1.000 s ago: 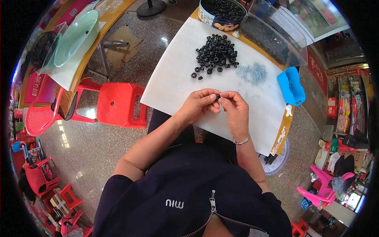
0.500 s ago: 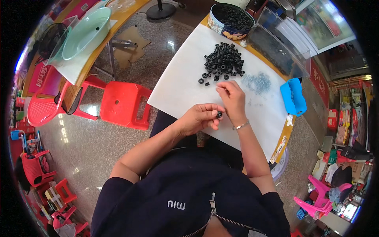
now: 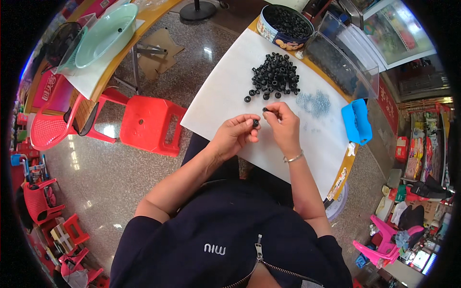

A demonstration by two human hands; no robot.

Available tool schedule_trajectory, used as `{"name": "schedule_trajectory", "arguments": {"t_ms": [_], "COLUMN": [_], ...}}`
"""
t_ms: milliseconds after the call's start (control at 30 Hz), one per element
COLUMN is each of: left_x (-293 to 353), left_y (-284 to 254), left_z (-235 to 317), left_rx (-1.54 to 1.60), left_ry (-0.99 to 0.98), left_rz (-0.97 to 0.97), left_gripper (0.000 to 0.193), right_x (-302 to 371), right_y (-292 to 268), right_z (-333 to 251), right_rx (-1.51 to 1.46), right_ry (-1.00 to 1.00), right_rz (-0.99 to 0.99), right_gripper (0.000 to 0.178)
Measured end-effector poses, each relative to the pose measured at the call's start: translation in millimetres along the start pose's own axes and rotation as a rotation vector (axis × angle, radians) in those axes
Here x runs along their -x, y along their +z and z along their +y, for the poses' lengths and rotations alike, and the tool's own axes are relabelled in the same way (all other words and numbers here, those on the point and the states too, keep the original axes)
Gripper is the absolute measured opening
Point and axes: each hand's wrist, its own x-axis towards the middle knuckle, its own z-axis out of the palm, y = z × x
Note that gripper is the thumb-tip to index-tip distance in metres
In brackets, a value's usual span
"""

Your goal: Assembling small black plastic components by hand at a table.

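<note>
My left hand is closed over the near part of the white tabletop, pinching a small black ring-shaped part between thumb and fingertips. Close beside it on the right, my right hand pinches a smaller black piece whose exact shape I cannot make out. The two pieces are apart. Beyond my hands lies a heap of black ring-shaped parts, with several loose ones along its near edge. To the right of the heap is a scatter of tiny blue-grey beads.
A round tin full of black parts stands at the table's far edge, next to a clear plastic box. A blue plastic container sits at the right edge. Left of the table are a red stool and a pale green basin.
My right hand has drawn back slightly from the heap's near edge and now shows a small black piece. A loose piece there is gone. My left hand has shifted left and slightly away from me.
</note>
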Motion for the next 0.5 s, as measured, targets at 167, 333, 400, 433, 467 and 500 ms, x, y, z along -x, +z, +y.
{"name": "schedule_trajectory", "arguments": {"t_ms": [167, 333, 400, 433, 467, 500], "left_x": [-2, -2, -3, -3, -3, -3], "left_y": [7, 5, 4, 3, 4, 5], "left_z": [1, -5, -7, -8, -8, -9], "left_rx": [-0.032, -0.002, 0.003, 0.006, 0.010, 0.015], "left_ry": [-0.005, -0.037, -0.041, -0.043, -0.040, -0.038], "left_rz": [0.048, 0.005, 0.001, -0.001, 0.001, 0.002], "left_gripper": [0.026, 0.023, 0.022, 0.022, 0.022, 0.022], "right_x": [24, 33, 36, 37, 38, 39], "right_y": [-9, -10, -11, -11, -12, -12], "right_z": [-13, -22, -23, -22, -21, -21], "right_rx": [-0.082, -0.052, -0.035, -0.030, -0.026, -0.020], "right_ry": [0.000, -0.063, -0.089, -0.090, -0.092, -0.093], "right_rz": [-0.010, -0.009, 0.000, 0.004, 0.008, 0.012], "right_gripper": [0.010, 0.011, 0.012, 0.012, 0.012, 0.012]}}
